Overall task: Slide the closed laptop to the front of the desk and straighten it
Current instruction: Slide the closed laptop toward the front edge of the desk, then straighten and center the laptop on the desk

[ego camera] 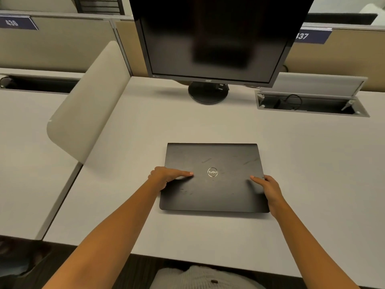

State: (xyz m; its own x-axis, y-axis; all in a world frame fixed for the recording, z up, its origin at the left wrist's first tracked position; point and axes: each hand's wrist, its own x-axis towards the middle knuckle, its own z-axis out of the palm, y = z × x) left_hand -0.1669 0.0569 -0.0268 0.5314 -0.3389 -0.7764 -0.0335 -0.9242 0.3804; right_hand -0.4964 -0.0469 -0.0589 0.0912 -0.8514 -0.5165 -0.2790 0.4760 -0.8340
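Your left hand (164,176) clasps the laptop's (212,190) left edge, thumb stretched flat on the lid; your right hand (268,186) mirrors it on the right edge. Gripping both sides lets you steer and square it as you pull. The closed laptop lies lower centre of the frame on the desk (129,147), short of the front edge, with the monitor (210,38) above it.

Laptop (213,178) flat on desk (129,132), centre. Monitor (212,38) at 12 o'clock behind it; open cable tray (312,104) at 1–2 o'clock. Hands at 9 and 3 o'clock, apparently gripping the laptop's edges.
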